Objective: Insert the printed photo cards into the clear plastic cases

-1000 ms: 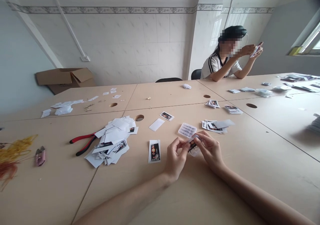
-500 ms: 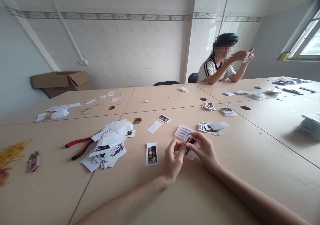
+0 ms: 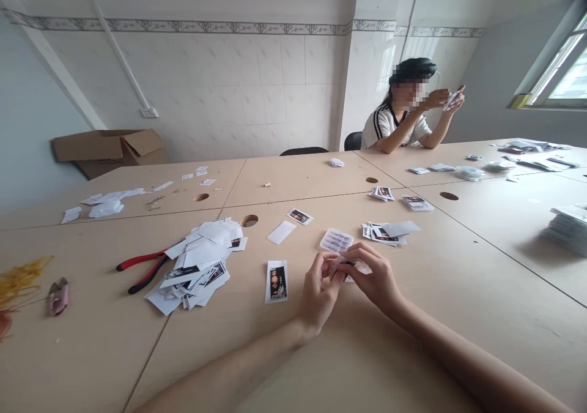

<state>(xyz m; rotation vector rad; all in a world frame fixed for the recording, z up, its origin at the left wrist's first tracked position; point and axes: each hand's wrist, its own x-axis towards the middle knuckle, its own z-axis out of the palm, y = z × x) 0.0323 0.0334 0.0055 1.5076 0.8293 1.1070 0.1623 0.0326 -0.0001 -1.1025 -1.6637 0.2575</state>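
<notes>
Left hand (image 3: 318,295) and right hand (image 3: 373,276) curl inward, fingertips pinching a small white paper piece (image 3: 354,267) over the pale wooden desk (image 3: 220,352), just below a clear plastic box (image 3: 336,240), with white-tiled wall (image 3: 293,95) beyond.

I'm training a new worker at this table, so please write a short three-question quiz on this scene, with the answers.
1. True or false: the clear plastic compartment box is held in the person's right hand.

2. Where does the opened brown cardboard box sit?
A) On the table
B) On the floor by the far wall
C) On a chair

3. Fill in the blank: the metal pliers lying to the left of the heap of white paper slips have red and ____ handles.

Key: 1. False; 2. B; 3. black
</notes>
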